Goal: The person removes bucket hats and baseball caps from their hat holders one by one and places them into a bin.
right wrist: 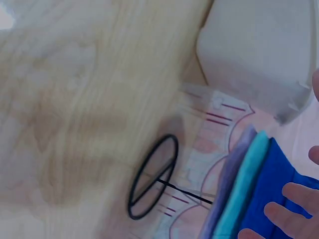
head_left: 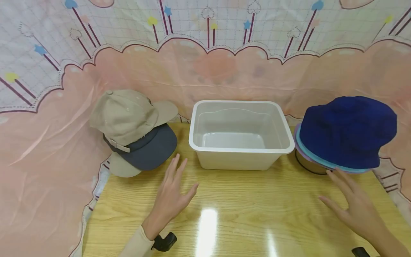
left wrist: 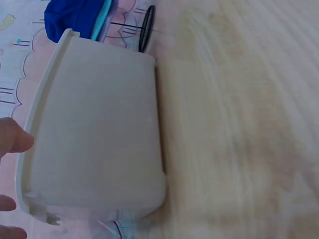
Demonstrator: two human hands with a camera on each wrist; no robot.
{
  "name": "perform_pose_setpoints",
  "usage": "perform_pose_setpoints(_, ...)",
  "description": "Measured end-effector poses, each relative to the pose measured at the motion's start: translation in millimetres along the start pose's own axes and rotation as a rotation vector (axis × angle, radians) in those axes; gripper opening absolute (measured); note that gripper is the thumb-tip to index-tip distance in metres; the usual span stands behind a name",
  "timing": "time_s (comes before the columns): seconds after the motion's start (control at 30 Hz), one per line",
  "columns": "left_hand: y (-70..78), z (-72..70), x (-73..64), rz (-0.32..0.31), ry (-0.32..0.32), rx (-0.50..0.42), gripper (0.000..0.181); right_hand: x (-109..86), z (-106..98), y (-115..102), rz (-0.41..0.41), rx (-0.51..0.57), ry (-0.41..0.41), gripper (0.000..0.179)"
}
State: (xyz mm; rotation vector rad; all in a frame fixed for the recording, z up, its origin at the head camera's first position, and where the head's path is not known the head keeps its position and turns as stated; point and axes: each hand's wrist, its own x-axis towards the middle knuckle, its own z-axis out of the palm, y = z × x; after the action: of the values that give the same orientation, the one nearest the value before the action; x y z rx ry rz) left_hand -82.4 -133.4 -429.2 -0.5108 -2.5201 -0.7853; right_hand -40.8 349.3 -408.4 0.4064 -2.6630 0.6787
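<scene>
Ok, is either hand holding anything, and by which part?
Nothing is held: the left hand is near the dark slate brimmed fabric cap, the right hand near the blue fabric bucket hat.

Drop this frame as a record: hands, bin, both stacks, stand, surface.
left_hand: fingers extended, nearest dark cap
right_hand: fingers extended, by blue hat; contact unclear
bin: white, between stacks
left_stack: beige cap over dark cap, pale brim below
right_stack: blue hat, then turquoise and purple layers
stand: black, under right_stack
surface: wood-grain table

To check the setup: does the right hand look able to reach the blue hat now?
Probably yes: the right hand is close to the blue hat, with nothing visible between them.
</scene>
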Motion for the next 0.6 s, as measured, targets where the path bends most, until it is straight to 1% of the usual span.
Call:
perform_pose_setpoints(0.17,5.6,-1.3,18.5,0.036,0.010,-0.033,0.081,6.9,-9,2,0.012,-0.023,0.008,0.078)
perform_pose_setpoints(0.3,6.8,-2.7,32.1,0.064,0.036,-0.045,0.080,14.2,-13,1,0.006,-0.060,0.006,0.077)
perform_pose_setpoints(0.4,7.8,-3.7,38.8,0.068,0.045,-0.043,0.079,18.5,-15,0,-0.012,-0.085,0.011,0.079)
perform_pose_setpoints(0.47,8.0,-3.5,42.5,0.071,0.051,-0.045,0.078,21.2,-17,1,-0.038,-0.093,0.032,0.077)
perform_pose_setpoints(0.6,8.3,-2.3,49.3,0.072,0.054,-0.053,0.077,25.8,-23,2,-0.033,-0.102,0.054,0.075)
